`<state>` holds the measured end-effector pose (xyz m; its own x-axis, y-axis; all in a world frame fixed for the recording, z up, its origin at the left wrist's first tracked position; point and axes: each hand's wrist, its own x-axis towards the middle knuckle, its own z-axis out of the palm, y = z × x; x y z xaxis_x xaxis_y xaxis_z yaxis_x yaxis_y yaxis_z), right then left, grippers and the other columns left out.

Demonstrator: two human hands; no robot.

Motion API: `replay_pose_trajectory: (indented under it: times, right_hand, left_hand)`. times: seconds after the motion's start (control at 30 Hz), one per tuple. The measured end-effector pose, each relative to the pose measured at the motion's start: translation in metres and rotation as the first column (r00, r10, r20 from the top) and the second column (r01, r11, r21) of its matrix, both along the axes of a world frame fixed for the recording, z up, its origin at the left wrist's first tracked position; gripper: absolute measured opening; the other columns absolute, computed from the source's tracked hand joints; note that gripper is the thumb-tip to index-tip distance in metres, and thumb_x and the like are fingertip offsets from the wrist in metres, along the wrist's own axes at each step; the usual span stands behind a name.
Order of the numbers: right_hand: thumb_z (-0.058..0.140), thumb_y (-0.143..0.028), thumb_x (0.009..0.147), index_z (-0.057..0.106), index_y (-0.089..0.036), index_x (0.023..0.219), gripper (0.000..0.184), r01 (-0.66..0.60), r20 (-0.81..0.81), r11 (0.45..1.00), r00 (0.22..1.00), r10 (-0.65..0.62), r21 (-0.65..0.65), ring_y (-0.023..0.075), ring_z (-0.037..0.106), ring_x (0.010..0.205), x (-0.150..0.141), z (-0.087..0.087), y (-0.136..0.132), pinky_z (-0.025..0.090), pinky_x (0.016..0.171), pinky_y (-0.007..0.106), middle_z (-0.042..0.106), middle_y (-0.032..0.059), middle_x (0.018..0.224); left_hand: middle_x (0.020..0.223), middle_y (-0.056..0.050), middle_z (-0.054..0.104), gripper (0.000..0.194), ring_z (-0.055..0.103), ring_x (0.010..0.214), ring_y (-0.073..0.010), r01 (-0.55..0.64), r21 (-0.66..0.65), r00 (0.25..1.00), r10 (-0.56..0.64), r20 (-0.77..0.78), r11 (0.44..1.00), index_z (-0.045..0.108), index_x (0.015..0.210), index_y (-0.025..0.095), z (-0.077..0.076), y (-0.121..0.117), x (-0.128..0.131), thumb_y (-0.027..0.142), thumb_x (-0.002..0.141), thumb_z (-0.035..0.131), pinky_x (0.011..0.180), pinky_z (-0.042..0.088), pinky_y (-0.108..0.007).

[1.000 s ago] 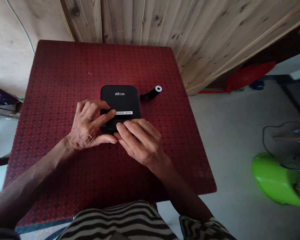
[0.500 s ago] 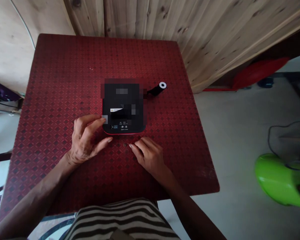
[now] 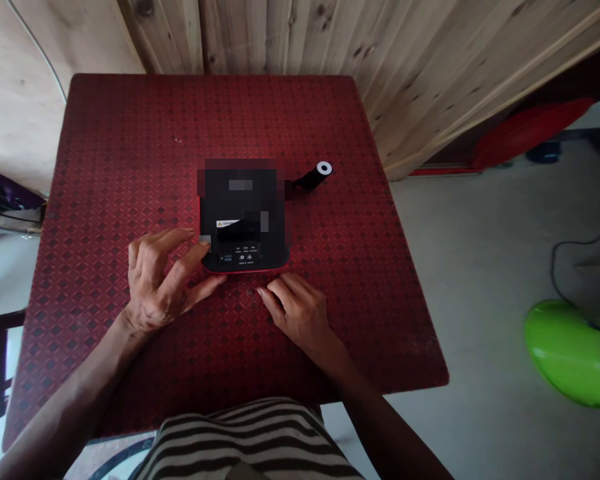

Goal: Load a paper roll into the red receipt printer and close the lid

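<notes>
A flat black device (image 3: 243,203) with rounded corners and a red edge lies on the table; printed icons, a dark window and a white warning label show near its front. Parts of it are blurred by blocks. My left hand (image 3: 157,280) is open, fingers spread, at the device's front left corner. Its index fingertip touches a small grey patch (image 3: 205,240) on the left edge, and the thumb lies by the front edge. My right hand (image 3: 300,310) rests on the table just in front of the device, fingers curled in, with nothing visible in them.
A black cylinder (image 3: 314,177) with a white ring end lies right of the device. Both rest on a red patterned table (image 3: 115,140) against a wooden wall (image 3: 280,33). A bright green object (image 3: 570,353) stands on the floor at right, with a cable nearby.
My left hand has shifted slightly left, its index fingertip staying at the device's edge. My right hand holds its place. The view has turned a little.
</notes>
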<state>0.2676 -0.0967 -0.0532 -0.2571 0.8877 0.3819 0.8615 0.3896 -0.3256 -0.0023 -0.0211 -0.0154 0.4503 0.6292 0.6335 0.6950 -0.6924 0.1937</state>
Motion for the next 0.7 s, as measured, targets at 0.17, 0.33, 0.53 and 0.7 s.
replay_pose_trajectory:
  times: [0.17,0.33,0.53,0.7]
  right_hand:
    - [0.060,-0.030,0.111,0.064,-0.022,0.076,0.036,0.008,0.006,1.000,1.000,-0.008,0.004,0.0162,0.059,0.070,-0.001,-0.002,-0.001,0.043,0.068,0.030,0.066,0.0020,0.073]
    - [0.061,-0.029,0.111,0.064,-0.023,0.076,0.036,0.010,0.031,1.000,0.999,-0.010,0.007,0.0166,0.058,0.070,-0.002,-0.003,-0.003,0.044,0.070,0.030,0.066,0.0018,0.073]
    - [0.060,-0.029,0.111,0.064,-0.022,0.076,0.036,0.003,0.047,1.000,0.999,-0.004,0.027,0.0164,0.058,0.069,-0.002,0.000,-0.003,0.043,0.069,0.031,0.067,0.0023,0.074]
    - [0.060,-0.030,0.112,0.065,-0.023,0.077,0.036,0.005,0.052,1.000,0.999,-0.007,0.024,0.0170,0.059,0.071,-0.002,-0.004,-0.003,0.043,0.069,0.031,0.067,0.0026,0.074]
  left_hand:
    - [0.134,-0.010,0.070,0.067,0.072,0.115,-0.0339,0.002,0.080,0.999,0.002,-0.039,0.997,0.063,0.148,0.037,0.006,0.000,0.000,0.052,0.089,0.091,0.092,0.061,-0.055]
    - [0.132,-0.010,0.070,0.060,0.073,0.115,-0.0328,0.005,0.099,0.998,0.002,-0.062,0.995,0.066,0.140,0.034,0.014,0.002,0.001,0.056,0.090,0.089,0.090,0.063,-0.056]
    - [0.133,-0.009,0.070,0.049,0.073,0.117,-0.0326,0.010,0.080,0.998,-0.004,-0.069,0.997,0.069,0.132,0.032,0.018,0.006,0.000,0.056,0.093,0.086,0.090,0.064,-0.059]
    - [0.125,-0.010,0.071,0.048,0.073,0.114,-0.0335,0.015,0.113,0.999,-0.009,-0.052,0.994,0.069,0.125,0.032,0.016,0.009,0.002,0.060,0.091,0.087,0.088,0.063,-0.057]
